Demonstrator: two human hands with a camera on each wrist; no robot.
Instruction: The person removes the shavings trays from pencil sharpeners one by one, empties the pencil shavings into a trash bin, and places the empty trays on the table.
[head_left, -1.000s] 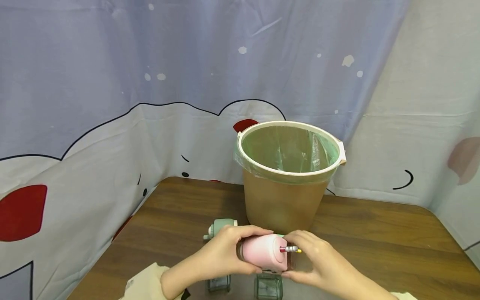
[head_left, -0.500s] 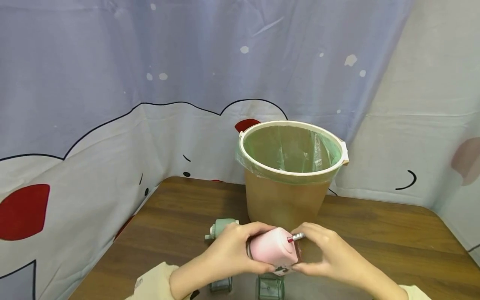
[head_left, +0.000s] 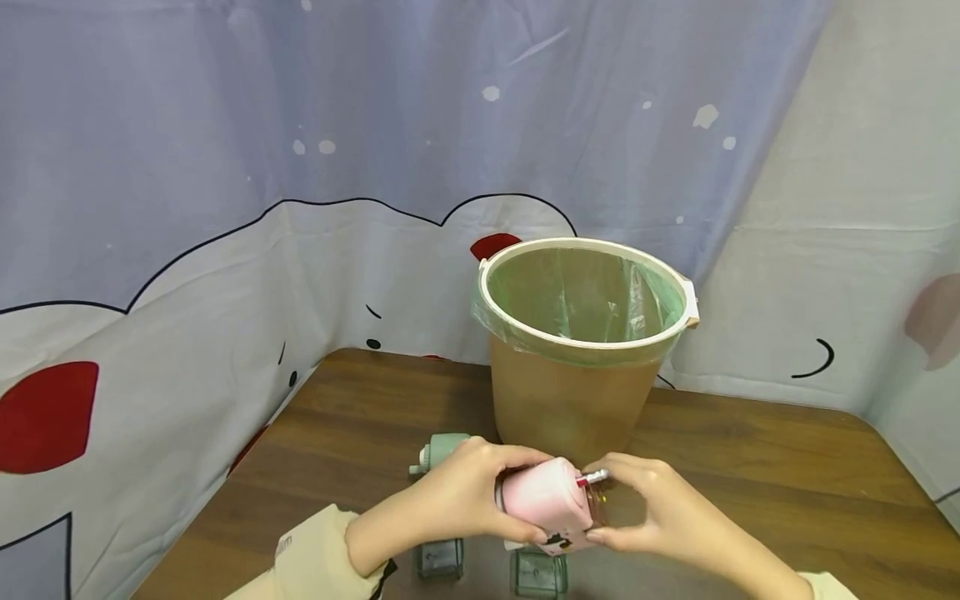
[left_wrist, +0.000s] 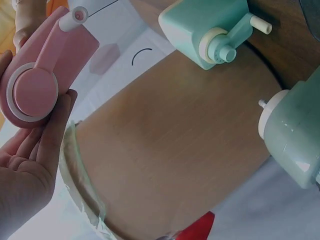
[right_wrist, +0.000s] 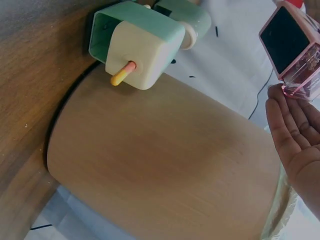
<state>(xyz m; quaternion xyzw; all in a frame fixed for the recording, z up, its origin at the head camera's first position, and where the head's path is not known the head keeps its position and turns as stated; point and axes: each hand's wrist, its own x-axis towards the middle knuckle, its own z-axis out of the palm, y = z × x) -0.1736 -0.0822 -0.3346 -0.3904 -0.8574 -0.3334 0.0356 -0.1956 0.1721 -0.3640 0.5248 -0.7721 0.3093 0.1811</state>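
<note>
Both hands hold a pink pencil sharpener above the table's near edge, just in front of the bin. My left hand wraps its crank end, thumb over the top. At the front end my right hand pinches it, fingers against the clear pink drawer. A short pencil stub pokes out of the front, tilted up to the right.
Green sharpeners stand around: one left of the bin, two more under my hands. One holds an orange-and-yellow pencil. The tan bin has a green liner. Printed cloth walls in the wooden table.
The pink sharpener has tilted, so its pencil end points up to the right instead of level. Both hands keep their hold and have shifted slightly right.
</note>
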